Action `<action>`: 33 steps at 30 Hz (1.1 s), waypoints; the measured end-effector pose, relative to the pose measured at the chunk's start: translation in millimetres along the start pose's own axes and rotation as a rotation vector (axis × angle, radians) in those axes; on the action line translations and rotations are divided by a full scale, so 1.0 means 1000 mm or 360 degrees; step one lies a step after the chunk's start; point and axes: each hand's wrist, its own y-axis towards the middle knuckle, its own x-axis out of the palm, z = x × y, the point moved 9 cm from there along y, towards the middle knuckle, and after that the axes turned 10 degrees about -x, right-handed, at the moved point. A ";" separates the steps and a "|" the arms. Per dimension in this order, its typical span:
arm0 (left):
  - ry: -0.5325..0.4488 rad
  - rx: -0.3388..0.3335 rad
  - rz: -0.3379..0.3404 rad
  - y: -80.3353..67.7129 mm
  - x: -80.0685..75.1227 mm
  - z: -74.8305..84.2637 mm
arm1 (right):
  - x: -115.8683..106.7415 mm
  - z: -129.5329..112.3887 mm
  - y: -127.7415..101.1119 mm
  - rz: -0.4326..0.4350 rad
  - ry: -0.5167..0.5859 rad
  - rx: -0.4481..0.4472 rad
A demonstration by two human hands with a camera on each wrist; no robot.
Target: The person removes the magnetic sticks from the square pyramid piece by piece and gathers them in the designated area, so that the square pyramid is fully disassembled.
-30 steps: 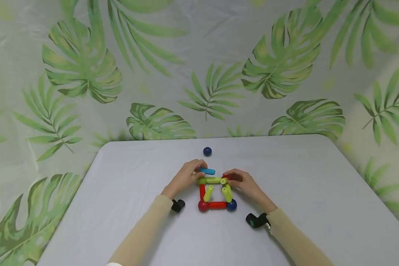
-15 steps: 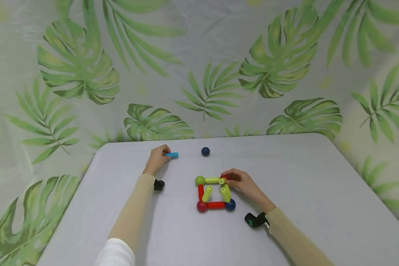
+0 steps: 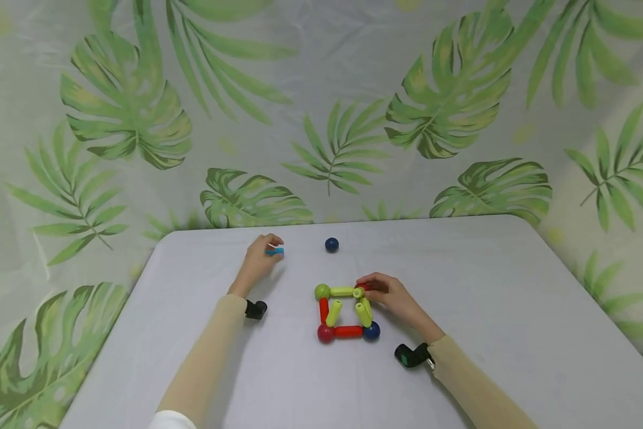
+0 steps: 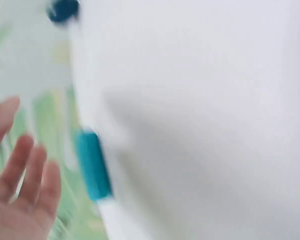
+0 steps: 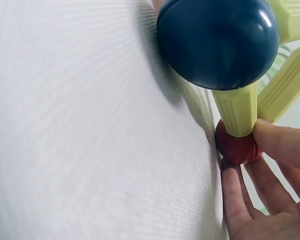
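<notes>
At the far left of the table, my left hand (image 3: 258, 261) is beside a light-blue rod (image 4: 94, 165). In the left wrist view its fingers are spread and apart from the rod, which lies on the cloth. My right hand (image 3: 391, 295) holds a red ball (image 5: 234, 144) between thumb and fingers at the far right corner of a square frame. That frame joins a green ball (image 3: 322, 291), a nearer red ball (image 3: 325, 333), a blue ball (image 3: 372, 331), red rods (image 3: 349, 332) and yellow-green rods (image 3: 342, 291). Several yellow-green rods slant upward from the corners.
A loose dark-blue ball (image 3: 332, 245) lies near the back edge of the white table (image 3: 460, 286). Behind the table hangs a leaf-patterned cloth (image 3: 348, 77).
Carrying the light-blue rod, my left hand moved from the frame to the far left, then its fingers parted from the rod. My right hand stays at the red ball.
</notes>
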 end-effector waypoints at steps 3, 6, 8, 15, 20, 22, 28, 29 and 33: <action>-0.0146 0.0235 -0.0300 -0.033 0.030 0.033 | 0.000 0.000 0.000 -0.0001 0.0007 -0.0011; -0.0163 0.0324 -0.0603 -0.070 0.064 0.055 | 0.000 -0.001 -0.001 -0.0011 0.0012 -0.0015; -0.0116 0.0320 -0.0660 -0.088 0.081 0.063 | 0.000 -0.002 -0.001 -0.0016 0.0003 -0.0016; 0.0101 0.0339 -0.0392 -0.112 0.103 0.076 | 0.000 -0.012 0.000 -0.0025 0.0040 -0.0034; 0.0134 0.0388 -0.0330 -0.117 0.104 0.079 | 0.000 -0.007 0.000 -0.0031 0.0009 -0.0045; 0.0124 0.0405 -0.0317 -0.116 0.103 0.079 | -0.001 -0.003 0.001 -0.0022 -0.0005 -0.0047; -0.0015 0.0413 -0.0302 -0.113 0.094 0.077 | -0.001 -0.001 0.001 -0.0006 0.0007 -0.0046; -0.0044 0.0399 -0.0291 -0.111 0.090 0.075 | -0.001 -0.002 0.000 -0.0010 0.0004 -0.0042; -0.0089 0.0308 -0.0139 -0.091 0.061 0.060 | -0.001 -0.001 0.000 -0.0018 -0.0011 -0.0026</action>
